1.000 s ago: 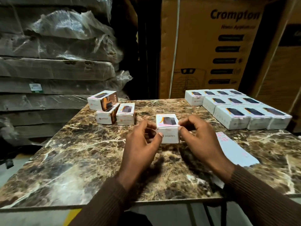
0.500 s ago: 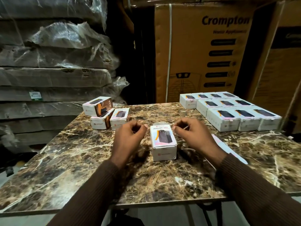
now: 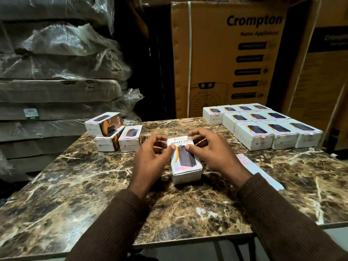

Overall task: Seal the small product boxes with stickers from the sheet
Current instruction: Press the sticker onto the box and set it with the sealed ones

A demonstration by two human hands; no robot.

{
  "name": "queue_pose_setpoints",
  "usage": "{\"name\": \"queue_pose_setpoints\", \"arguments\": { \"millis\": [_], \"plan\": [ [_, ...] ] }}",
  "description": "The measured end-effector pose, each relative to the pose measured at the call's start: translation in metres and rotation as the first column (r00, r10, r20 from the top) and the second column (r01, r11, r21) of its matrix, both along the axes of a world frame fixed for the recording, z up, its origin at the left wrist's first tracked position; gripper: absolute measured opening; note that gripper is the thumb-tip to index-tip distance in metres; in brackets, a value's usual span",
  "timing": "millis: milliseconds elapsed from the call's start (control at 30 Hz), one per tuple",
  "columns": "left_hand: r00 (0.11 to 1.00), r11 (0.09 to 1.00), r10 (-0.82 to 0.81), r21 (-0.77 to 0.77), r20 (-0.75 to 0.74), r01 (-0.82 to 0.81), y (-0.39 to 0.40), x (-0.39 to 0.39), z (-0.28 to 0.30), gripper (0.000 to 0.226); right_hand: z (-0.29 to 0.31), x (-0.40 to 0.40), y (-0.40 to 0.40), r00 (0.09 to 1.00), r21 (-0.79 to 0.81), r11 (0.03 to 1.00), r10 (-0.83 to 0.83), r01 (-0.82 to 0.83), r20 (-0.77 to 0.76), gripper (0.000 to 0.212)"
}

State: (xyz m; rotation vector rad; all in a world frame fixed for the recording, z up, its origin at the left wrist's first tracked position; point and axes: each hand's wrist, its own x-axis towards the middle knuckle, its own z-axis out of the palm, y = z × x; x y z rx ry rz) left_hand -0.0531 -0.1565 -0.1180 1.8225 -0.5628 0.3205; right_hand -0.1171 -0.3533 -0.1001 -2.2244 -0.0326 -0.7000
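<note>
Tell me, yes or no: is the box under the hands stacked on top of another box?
No: the box that both hands touch stands alone on the marble table, apart from the boxes at left and right.

Open marble tabletop across the near left and near centre, free for passage. Middle blocked by one small box, flanked closely by left hand and right hand. Far left corner taken by a cluster of three boxes, one stacked on another. Far right filled by a tight block of white boxes, no gaps between. Sticker sheet lying flat right of the hands. Clear lane between cluster and block. Behind the table, walled off by a Crompton carton and plastic-wrapped stacks.
</note>
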Motion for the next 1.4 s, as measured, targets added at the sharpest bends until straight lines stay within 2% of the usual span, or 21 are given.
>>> {"name": "queue_pose_setpoints", "arguments": {
  "millis": [200,300,433,500,633,700,800,900,967,1133,1267,1400],
  "plan": [
    [0.972,0.998,0.019,-0.069,0.236,-0.003,0.001,-0.008,0.005,0.032,0.003,-0.006,0.002,0.962,-0.103,0.994,0.051,-0.024,0.269,0.043],
    [0.971,0.997,-0.009,-0.077,0.238,0.028,0.003,-0.009,0.005,0.034,0.001,-0.006,0.003,0.953,-0.167,0.986,0.041,0.011,0.3,0.045],
    [0.969,0.998,-0.014,-0.051,0.245,0.027,0.004,-0.009,0.006,0.033,-0.002,-0.002,0.001,0.955,-0.206,0.979,0.066,-0.006,0.288,0.036],
    [0.954,0.999,0.016,-0.035,0.298,-0.006,0.005,-0.009,0.006,0.031,-0.002,-0.002,0.002,0.954,-0.204,0.979,0.074,-0.014,0.29,0.03],
    [0.878,0.99,0.124,0.008,0.462,-0.144,0.004,-0.011,0.008,0.023,-0.002,-0.001,0.003,0.949,-0.128,0.992,0.037,0.004,0.314,0.018],
    [0.844,0.983,0.148,0.015,0.515,-0.182,0.004,-0.014,0.01,0.02,0.0,0.002,0.004,0.944,-0.03,0.999,0.039,-0.031,0.328,0.015],
    [0.802,0.984,0.099,0.061,0.589,-0.166,0.002,-0.017,0.009,0.019,0.001,0.01,0.004,0.957,0.15,0.979,0.091,-0.137,0.276,0.02],
    [0.8,0.986,0.024,0.116,0.6,-0.117,-0.001,-0.02,0.007,0.019,-0.001,0.018,0.004,0.966,0.229,0.958,0.121,-0.173,0.228,0.025],
    [0.804,0.988,0.009,0.118,0.594,-0.098,-0.001,-0.02,0.008,0.016,-0.002,0.018,0.004,0.966,0.231,0.959,0.112,-0.166,0.232,0.022],
    [0.82,0.993,0.036,0.071,0.572,-0.093,0.0,-0.017,0.008,0.012,-0.003,0.01,0.004,0.949,0.177,0.978,0.049,-0.109,0.311,0.016],
    [0.858,0.996,0.013,0.069,0.513,-0.056,0.001,-0.014,0.008,0.022,-0.001,0.006,0.01,0.939,0.095,0.985,0.105,-0.144,0.328,0.013],
    [0.863,0.994,0.001,0.09,0.505,-0.053,0.001,-0.012,0.007,0.018,0.001,0.005,0.011,0.925,0.069,0.985,0.126,-0.161,0.359,0.012]
  ]
}}
